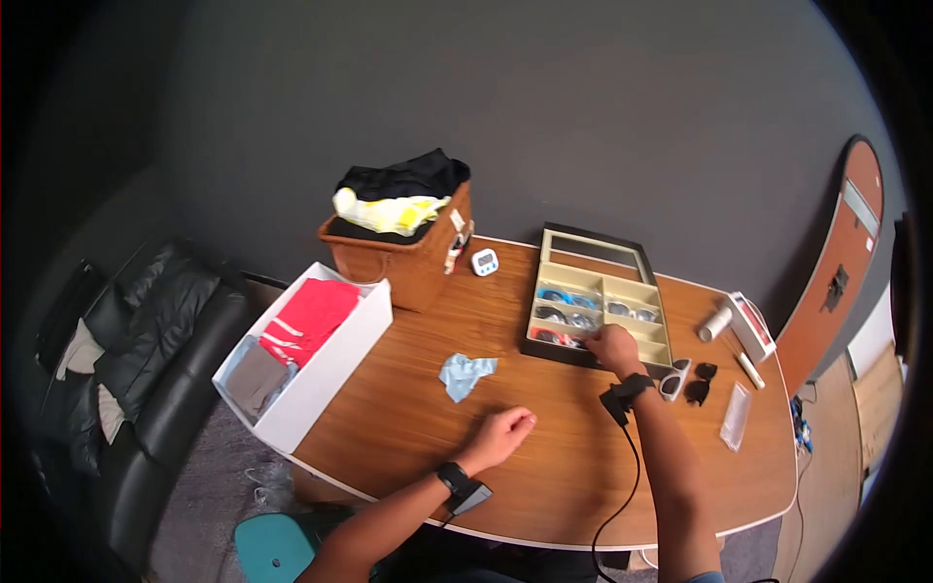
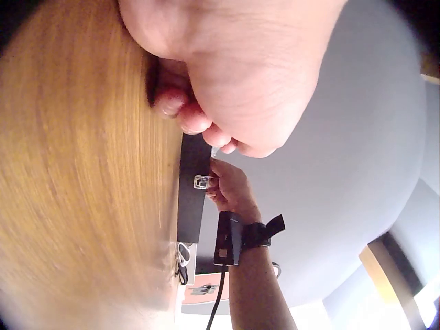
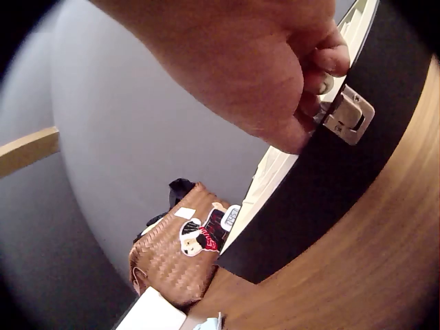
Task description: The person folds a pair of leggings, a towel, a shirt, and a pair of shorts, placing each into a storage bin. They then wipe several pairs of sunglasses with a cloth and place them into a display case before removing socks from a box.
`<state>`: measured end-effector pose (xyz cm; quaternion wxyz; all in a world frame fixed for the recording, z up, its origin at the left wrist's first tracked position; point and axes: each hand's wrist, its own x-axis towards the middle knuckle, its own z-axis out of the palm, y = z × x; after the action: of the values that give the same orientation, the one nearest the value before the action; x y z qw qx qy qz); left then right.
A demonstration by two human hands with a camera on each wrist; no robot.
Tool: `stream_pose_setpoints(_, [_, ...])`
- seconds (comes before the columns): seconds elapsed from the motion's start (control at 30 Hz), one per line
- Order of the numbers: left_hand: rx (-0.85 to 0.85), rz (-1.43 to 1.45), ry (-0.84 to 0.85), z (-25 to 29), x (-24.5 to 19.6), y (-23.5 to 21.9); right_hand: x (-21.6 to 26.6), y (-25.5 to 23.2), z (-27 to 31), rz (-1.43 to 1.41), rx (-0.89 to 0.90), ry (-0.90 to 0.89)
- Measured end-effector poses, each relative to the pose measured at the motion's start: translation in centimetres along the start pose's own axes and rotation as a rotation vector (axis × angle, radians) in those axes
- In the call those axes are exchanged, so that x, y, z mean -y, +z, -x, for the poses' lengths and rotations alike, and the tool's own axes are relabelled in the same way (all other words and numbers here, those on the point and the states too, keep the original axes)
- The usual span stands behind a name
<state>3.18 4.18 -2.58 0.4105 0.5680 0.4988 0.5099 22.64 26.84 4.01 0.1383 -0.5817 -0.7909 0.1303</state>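
An open display case with a black outside and cream compartments holds several pairs of glasses, some in clear wrap. Over its front row is my right hand, fingers bent down into a compartment beside red-framed glasses. The right wrist view shows that hand above the front wall near a metal latch; whether its fingertips pinch anything is hidden. My left hand rests on the table in front of the case, fingers loosely curled and holding nothing; the left wrist view shows this hand close up.
A light-blue cloth lies left of the case. Farther left stand a white box of folded clothes and a brown basket, with a small timer beside it. Sunglasses, a clear sleeve and a white roll lie right.
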Motion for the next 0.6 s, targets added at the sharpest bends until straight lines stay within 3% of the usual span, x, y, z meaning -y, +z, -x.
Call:
stream_pose_setpoints(0.07, [-0.003,-0.018,0.055,-0.2,0.4,0.0,0.4,-0.1,-0.1,-0.061,0.014,0.000])
stream_pose_setpoints(0.13, [-0.008,-0.001,0.056,-0.4,0.5,-0.1,1.0,-1.2,0.6,-0.457,0.076,0.018])
stream_pose_setpoints(0.17, [-0.001,0.022,0.036,-0.3,0.3,-0.1,0.7,-1.0,0.4,-0.451,0.077,0.020])
stream_pose_setpoints(0.23, [0.020,0.057,0.010,-0.1,0.1,-0.2,-0.7,-0.3,0.6,-0.949,0.020,-0.221])
stream_pose_setpoints(0.3, [0.033,0.232,-0.156,-0.2,-0.6,-0.6,1.0,-3.4,3.4,-0.956,0.076,-0.176])
stream_pose_setpoints(0.4, [0.020,0.465,-0.086,-1.0,1.0,-1.0,3.5,-6.5,7.7,-1.319,0.138,-0.054])
stream_pose_setpoints(0.6, [0.025,0.766,-0.156,-1.1,0.3,-2.3,2.2,-2.4,15.6,-1.408,0.279,0.035])
